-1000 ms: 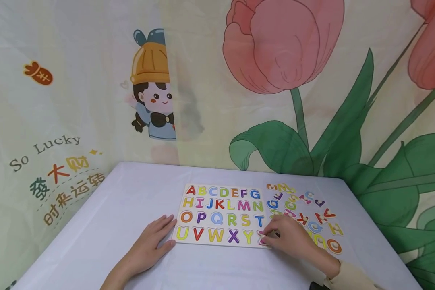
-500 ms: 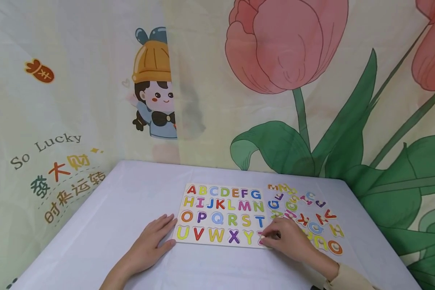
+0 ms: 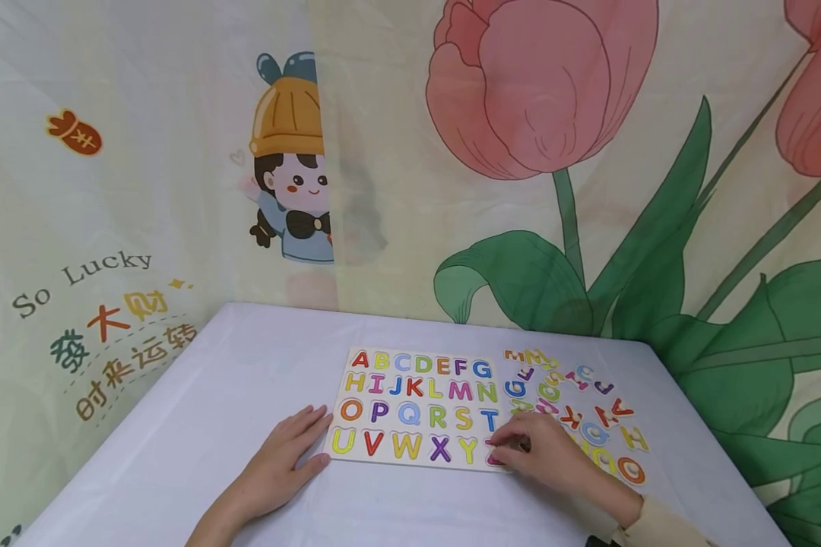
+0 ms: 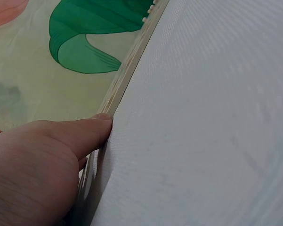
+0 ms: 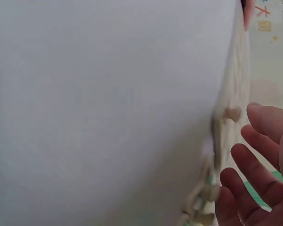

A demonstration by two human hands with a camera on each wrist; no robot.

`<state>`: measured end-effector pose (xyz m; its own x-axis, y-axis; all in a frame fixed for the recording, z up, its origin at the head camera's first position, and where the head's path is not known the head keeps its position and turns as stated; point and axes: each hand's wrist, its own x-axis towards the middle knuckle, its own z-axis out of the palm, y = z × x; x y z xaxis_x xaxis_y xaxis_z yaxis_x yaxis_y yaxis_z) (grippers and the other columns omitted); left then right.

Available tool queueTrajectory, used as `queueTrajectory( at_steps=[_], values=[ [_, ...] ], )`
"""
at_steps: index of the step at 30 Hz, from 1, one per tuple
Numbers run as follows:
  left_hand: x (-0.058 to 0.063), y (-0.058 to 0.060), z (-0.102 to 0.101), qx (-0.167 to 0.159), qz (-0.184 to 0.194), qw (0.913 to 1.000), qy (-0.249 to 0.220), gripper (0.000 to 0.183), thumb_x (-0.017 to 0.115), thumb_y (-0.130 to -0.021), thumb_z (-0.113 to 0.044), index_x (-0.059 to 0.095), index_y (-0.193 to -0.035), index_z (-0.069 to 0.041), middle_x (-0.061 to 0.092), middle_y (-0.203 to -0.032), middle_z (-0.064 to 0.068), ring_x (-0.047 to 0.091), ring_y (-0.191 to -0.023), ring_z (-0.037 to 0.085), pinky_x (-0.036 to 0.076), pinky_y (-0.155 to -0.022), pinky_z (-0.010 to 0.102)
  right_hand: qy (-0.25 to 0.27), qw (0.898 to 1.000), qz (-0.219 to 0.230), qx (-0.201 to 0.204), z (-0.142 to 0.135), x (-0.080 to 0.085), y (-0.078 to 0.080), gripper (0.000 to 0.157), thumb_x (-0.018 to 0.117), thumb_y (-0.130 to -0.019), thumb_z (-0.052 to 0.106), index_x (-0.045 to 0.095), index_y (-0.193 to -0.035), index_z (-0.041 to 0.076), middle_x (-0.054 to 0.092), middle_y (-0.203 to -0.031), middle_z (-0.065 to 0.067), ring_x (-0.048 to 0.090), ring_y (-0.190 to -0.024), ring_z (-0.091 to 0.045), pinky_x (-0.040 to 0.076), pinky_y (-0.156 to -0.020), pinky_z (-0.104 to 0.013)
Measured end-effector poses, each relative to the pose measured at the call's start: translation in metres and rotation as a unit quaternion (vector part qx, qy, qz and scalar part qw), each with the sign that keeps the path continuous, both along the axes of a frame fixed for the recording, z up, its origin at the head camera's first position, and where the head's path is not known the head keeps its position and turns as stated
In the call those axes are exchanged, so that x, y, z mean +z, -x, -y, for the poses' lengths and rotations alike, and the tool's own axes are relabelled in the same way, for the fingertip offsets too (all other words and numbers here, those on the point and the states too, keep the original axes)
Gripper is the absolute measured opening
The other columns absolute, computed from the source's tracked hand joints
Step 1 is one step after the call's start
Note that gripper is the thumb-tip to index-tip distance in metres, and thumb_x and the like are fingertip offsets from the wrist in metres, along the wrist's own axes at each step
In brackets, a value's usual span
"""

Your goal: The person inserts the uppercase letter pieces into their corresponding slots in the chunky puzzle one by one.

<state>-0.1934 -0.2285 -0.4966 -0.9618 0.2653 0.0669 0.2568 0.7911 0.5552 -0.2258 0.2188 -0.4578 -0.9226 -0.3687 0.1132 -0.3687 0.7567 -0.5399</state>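
Observation:
A white alphabet puzzle board (image 3: 420,461) with coloured letters in rows lies on the table. My left hand (image 3: 272,465) rests flat at its left end, fingers and thumb straight; in the left wrist view the thumb (image 4: 92,131) touches the board's edge. My right hand (image 3: 543,448) is at the lower right corner, over the purple-pink letter Z (image 3: 492,451), which the fingers partly hide. In the right wrist view a small round knob (image 5: 233,114) stands just off the thumb tip, and the loosely bent fingers (image 5: 254,165) are apart from it.
Several loose letter pieces with knobs lie right of the board, among them an orange O (image 3: 631,470), a yellow H (image 3: 634,437) and a blue Q (image 3: 594,431). A white cloth covers the table (image 3: 280,357). Behind it hangs a printed backdrop (image 3: 397,152).
My right hand stays at the Z, its thumb and index finger slightly farther apart than before. The left hand holds its place at the board's left edge.

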Motion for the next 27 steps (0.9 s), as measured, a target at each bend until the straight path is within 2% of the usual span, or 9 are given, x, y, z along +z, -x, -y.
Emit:
queueTrajectory(
  at_steps=[5,8,12,16,19,23,27],
  values=[
    [0.000,0.001,0.000,0.000,0.002,1.0000,0.005,0.067,0.063,-0.105,-0.052,0.046,-0.163,-0.024,0.035,-0.173,0.000,0.023,-0.162,0.036,0.024,-0.126,0.067,0.018,0.999,-0.035,-0.010,-0.011,0.013,0.018,0.014,0.085,-0.093,0.020,0.083,-0.107,0.018,0.068,-0.091,0.015,0.060,-0.085,-0.006,0.057,-0.073,-0.021],
    [-0.001,0.001,0.000,0.001,0.001,1.0000,0.005,0.067,0.063,-0.104,-0.052,0.046,-0.163,-0.024,0.035,-0.173,0.000,0.024,-0.162,0.036,0.025,-0.126,0.067,0.022,0.997,-0.068,-0.037,-0.017,0.018,0.039,0.017,0.084,-0.094,0.017,0.083,-0.110,0.013,0.071,-0.094,0.009,0.063,-0.088,-0.011,0.058,-0.075,-0.023],
    [-0.002,0.000,0.000,-0.001,-0.001,1.0000,0.005,0.067,0.063,-0.105,-0.051,0.046,-0.163,-0.024,0.035,-0.173,0.000,0.024,-0.162,0.035,0.024,-0.127,0.066,0.027,0.992,-0.090,-0.087,-0.024,0.019,0.071,0.023,0.082,-0.095,0.018,0.081,-0.115,0.007,0.074,-0.099,-0.002,0.064,-0.090,-0.019,0.057,-0.074,-0.024],
    [-0.004,-0.002,0.000,-0.004,-0.001,1.0000,0.003,0.066,0.063,-0.105,-0.051,0.046,-0.163,-0.024,0.036,-0.172,0.000,0.024,-0.162,0.035,0.025,-0.127,0.066,0.028,0.988,-0.082,-0.127,-0.028,0.012,0.100,0.027,0.079,-0.097,0.019,0.078,-0.117,0.001,0.074,-0.101,-0.010,0.063,-0.088,-0.024,0.055,-0.069,-0.027],
    [-0.004,-0.003,0.000,-0.005,-0.007,0.9999,0.006,0.066,0.063,-0.105,-0.051,0.047,-0.163,-0.023,0.036,-0.172,0.000,0.025,-0.162,0.035,0.026,-0.126,0.066,0.029,0.987,-0.063,-0.146,-0.029,0.005,0.115,0.030,0.077,-0.098,0.020,0.076,-0.120,-0.001,0.073,-0.103,-0.014,0.064,-0.087,-0.024,0.057,-0.066,-0.029],
    [-0.006,-0.002,0.001,-0.011,-0.021,0.9997,0.007,0.065,0.063,-0.106,-0.050,0.047,-0.163,-0.023,0.037,-0.172,0.001,0.026,-0.161,0.035,0.026,-0.127,0.064,0.020,0.983,-0.046,-0.177,-0.028,0.001,0.131,0.034,0.077,-0.098,0.024,0.075,-0.120,-0.003,0.072,-0.101,-0.015,0.064,-0.082,-0.024,0.055,-0.062,-0.027],
    [-0.006,0.000,0.002,-0.013,-0.023,0.9996,0.006,0.065,0.063,-0.106,-0.050,0.046,-0.163,-0.024,0.036,-0.172,0.000,0.025,-0.162,0.035,0.026,-0.127,0.064,0.014,0.976,-0.030,-0.213,-0.025,0.000,0.139,0.038,0.079,-0.097,0.030,0.075,-0.115,-0.003,0.072,-0.096,-0.015,0.063,-0.080,-0.025,0.049,-0.057,-0.024]
  ],
)
